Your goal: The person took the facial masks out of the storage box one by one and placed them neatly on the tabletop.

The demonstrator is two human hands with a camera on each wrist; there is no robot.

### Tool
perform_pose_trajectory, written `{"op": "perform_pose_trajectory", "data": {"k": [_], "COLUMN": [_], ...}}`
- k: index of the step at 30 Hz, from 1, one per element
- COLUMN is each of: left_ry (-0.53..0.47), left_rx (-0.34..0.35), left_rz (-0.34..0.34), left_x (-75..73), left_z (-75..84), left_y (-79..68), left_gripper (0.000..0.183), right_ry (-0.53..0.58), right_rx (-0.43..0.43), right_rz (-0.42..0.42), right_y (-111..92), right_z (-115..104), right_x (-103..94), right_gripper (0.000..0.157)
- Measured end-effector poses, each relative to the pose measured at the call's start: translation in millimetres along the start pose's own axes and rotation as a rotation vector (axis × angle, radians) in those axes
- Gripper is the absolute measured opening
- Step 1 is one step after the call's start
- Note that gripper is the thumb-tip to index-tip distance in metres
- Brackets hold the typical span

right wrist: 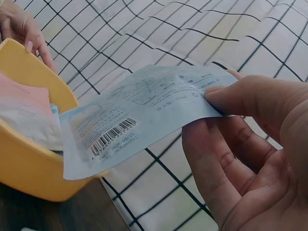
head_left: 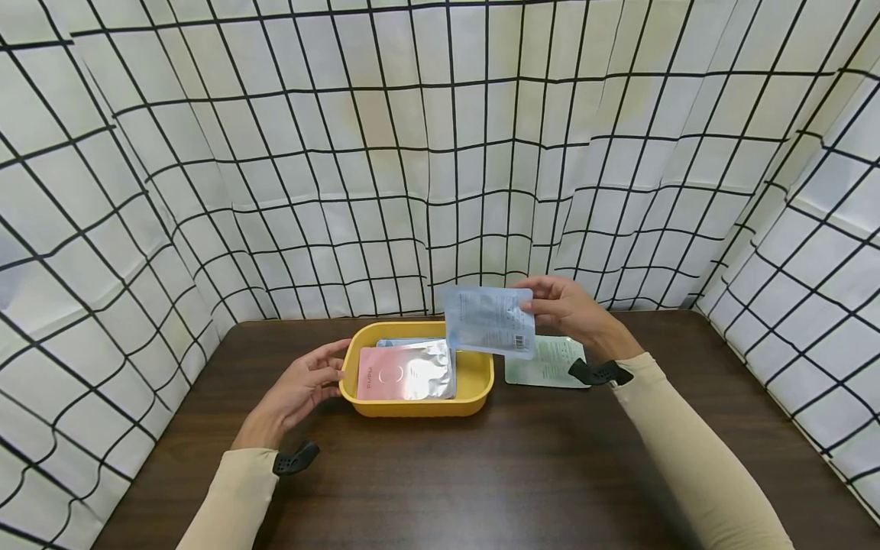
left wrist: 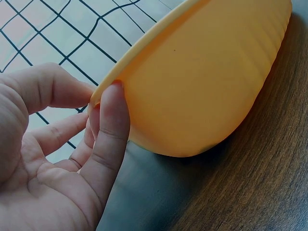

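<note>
My right hand [head_left: 567, 312] pinches a light blue flat sachet [head_left: 488, 319] by its right edge. Printed text and a barcode face the camera, and the sachet hangs over the right end of a yellow plastic tub [head_left: 421, 409]. In the right wrist view the thumb lies on top of the blue sachet [right wrist: 139, 113], with fingers beneath. My left hand [head_left: 302, 391] holds the tub's left end, its thumb and fingers pinching the rim, as the left wrist view of the tub [left wrist: 192, 86] shows. Inside the tub a pink and silver sachet [head_left: 385, 376] lies over a bluish one [head_left: 399, 342].
A pale green sachet [head_left: 546, 363] lies on the dark wooden table [head_left: 440, 481], right of the tub and partly under my right wrist. White curtains with a black grid [head_left: 440, 168] close off the back and both sides of the table.
</note>
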State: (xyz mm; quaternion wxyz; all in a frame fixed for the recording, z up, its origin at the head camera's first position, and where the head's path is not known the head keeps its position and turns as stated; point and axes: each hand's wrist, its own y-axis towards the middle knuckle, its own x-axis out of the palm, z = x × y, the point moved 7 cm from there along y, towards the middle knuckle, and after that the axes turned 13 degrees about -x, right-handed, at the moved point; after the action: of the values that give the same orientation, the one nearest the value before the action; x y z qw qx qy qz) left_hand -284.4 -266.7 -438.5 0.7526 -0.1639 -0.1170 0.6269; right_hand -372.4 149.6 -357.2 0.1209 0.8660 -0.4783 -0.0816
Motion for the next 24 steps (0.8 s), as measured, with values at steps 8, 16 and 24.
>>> {"op": "perform_pose_trajectory", "data": {"k": [8,16,24], "left_ry": [-0.004,-0.005,-0.001], "left_rx": [0.002,0.005,-0.003], "left_rz": [-0.001,-0.003,0.010], "left_x": [0.2,-0.3,-0.5], "left_z": [-0.7,-2.7,-2.5], "left_y": [0.3,0.6,1.9], "left_gripper": [0.068,0.067,0.066], "right_ry": [0.014,0.015,0.020], "right_rx": [-0.021,-0.033,-0.045], "right_rz": [0.013,-0.006,0.035], "right_y": [-17.6,-35.4,-52.3], "right_z": [-5.3,-6.3,-11.5], "right_x": [-20.6,-38.0,-60.2], "right_gripper": [0.030,0.029,0.028]}}
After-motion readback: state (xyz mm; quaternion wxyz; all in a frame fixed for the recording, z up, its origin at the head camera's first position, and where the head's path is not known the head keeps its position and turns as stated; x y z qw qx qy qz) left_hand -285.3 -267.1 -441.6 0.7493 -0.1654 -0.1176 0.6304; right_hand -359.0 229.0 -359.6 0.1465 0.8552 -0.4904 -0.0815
